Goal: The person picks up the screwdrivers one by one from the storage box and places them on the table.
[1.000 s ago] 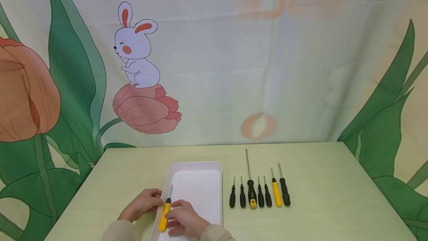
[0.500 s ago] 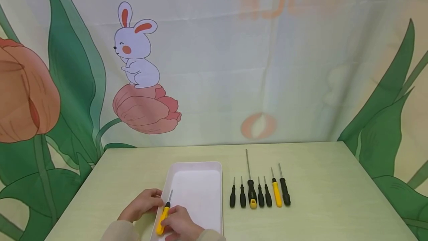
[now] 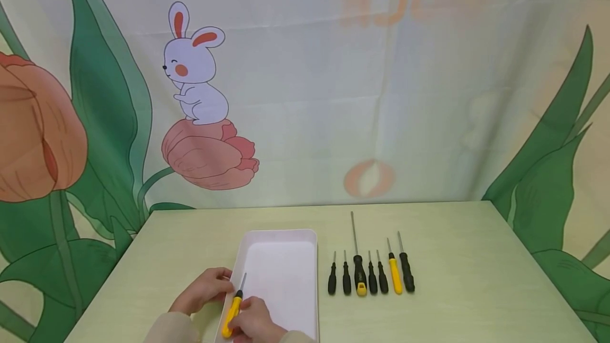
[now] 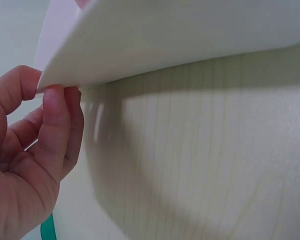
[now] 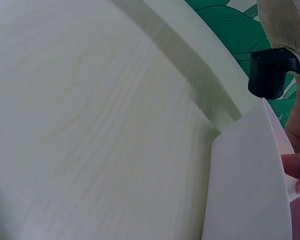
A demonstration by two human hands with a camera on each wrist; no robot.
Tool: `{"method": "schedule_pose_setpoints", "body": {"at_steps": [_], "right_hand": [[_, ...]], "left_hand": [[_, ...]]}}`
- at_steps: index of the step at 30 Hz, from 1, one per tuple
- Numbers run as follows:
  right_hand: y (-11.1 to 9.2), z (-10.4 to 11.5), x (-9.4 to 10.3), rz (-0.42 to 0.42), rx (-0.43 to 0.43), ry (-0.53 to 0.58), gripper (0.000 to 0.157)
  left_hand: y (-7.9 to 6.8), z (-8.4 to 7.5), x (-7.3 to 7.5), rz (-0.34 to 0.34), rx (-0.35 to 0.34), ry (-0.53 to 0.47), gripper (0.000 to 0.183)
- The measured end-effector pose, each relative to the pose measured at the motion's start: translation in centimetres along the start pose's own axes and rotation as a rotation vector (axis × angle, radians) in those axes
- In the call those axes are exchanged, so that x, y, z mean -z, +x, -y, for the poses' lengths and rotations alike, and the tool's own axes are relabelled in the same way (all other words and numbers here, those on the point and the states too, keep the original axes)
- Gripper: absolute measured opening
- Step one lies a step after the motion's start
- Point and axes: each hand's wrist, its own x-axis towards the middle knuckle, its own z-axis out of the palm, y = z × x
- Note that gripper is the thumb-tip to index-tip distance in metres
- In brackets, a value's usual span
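Note:
In the head view a white tray (image 3: pixel 281 269) lies on the table. Along its left inner side is a screwdriver (image 3: pixel 232 315) with a yellow handle, black collar and thin shaft pointing away. My right hand (image 3: pixel 257 319) holds the handle, low in the tray. My left hand (image 3: pixel 205 289) is at the tray's left rim; in the left wrist view its thumb and fingers pinch the edge of the tray (image 4: pixel 165 37). The right wrist view shows only part of the right hand (image 5: pixel 299 167) behind the tray wall (image 5: pixel 247 175); the screwdriver is hidden there.
Right of the tray, several screwdrivers stand in a row, shafts pointing away: small black ones (image 3: pixel 332 282), a long black one with a yellow end (image 3: pixel 360 277), a yellow one (image 3: pixel 395 277) and a black one (image 3: pixel 407 274). A printed curtain (image 3: pixel 295 94) hangs behind the table (image 3: pixel 452 279).
My right hand has moved the yellow screwdriver toward me and slightly left, down along the tray's left side. The left hand stays on the rim; the row of screwdrivers is unchanged.

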Motion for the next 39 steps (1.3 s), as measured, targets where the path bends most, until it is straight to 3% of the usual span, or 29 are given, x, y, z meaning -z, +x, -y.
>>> {"method": "schedule_pose_setpoints", "body": {"at_steps": [14, 24, 29, 39], "right_hand": [[-0.8, -0.4, 0.2, 0.081, 0.067, -0.048, 0.018], [-0.9, -0.8, -0.4, 0.053, 0.149, -0.098, 0.024], [-0.8, -1.1, -0.5, 0.038, 0.197, -0.106, 0.023], [-0.7, -1.4, -0.3, 0.035, 0.257, -0.072, 0.025]], "left_hand": [[0.4, 0.3, 0.0, -0.008, -0.004, 0.014, 0.034], [-0.2, 0.2, -0.1, -0.008, -0.058, -0.013, 0.031], [-0.2, 0.1, -0.1, -0.015, -0.051, -0.001, 0.032], [-0.2, 0.3, -0.1, -0.007, -0.073, -0.008, 0.033]]}}
